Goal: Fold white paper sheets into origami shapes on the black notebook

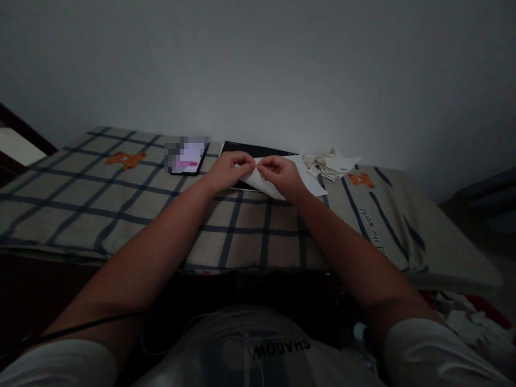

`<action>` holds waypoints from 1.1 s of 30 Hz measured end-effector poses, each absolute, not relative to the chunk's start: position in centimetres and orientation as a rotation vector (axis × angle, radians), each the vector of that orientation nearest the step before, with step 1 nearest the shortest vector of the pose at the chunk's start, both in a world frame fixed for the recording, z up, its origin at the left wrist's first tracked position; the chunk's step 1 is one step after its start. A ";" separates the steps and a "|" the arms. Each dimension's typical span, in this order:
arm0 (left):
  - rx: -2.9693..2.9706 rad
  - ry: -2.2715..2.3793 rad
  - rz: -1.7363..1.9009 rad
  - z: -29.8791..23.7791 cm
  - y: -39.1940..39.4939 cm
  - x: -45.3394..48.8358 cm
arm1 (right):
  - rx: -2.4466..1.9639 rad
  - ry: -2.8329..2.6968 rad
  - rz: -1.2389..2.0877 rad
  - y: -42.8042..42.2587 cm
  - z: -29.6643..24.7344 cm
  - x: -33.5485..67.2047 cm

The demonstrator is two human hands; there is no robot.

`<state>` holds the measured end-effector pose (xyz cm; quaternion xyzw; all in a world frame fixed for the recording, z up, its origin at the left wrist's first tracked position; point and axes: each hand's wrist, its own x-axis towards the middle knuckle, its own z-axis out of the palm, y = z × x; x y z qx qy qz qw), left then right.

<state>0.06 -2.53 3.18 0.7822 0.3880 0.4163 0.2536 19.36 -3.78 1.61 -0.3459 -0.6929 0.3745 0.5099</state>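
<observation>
Both hands meet over a sheet of white paper (271, 185) near the far side of the cloth-covered table. My left hand (231, 169) pinches the paper's upper left edge between thumb and fingers. Right beside it, my right hand (284, 173) pinches the same edge, its fingertips almost touching the left ones. The paper slants down to the right and sticks out past my right wrist. Beneath the hands and paper lies a flat black board or folder (258, 150) with a pale border. A heap of folded white paper pieces (331, 164) sits just right of the sheet.
A phone (189, 157) with a lit screen lies to the left. The checked tablecloth (129, 226) reaches the grey wall (258, 70) behind. A thin white cable (155, 352) hangs over my lap. At the lower right, crumpled white paper (471, 320) fills something red.
</observation>
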 end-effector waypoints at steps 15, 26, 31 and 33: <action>2.098 1.042 1.104 3.3 -2.5 -0.4 | -0.878 -1.636 1.085 -4.0 2.3 20.1; 2.141 1.014 1.098 3.3 -2.5 -0.5 | -0.836 -1.658 1.151 -3.9 2.3 20.1; 2.143 1.027 1.048 3.5 -2.7 -0.6 | -0.831 -1.686 1.135 -4.0 2.4 20.2; 2.141 1.027 1.046 3.6 -2.7 -0.5 | -0.821 -1.693 1.122 -3.9 2.3 20.2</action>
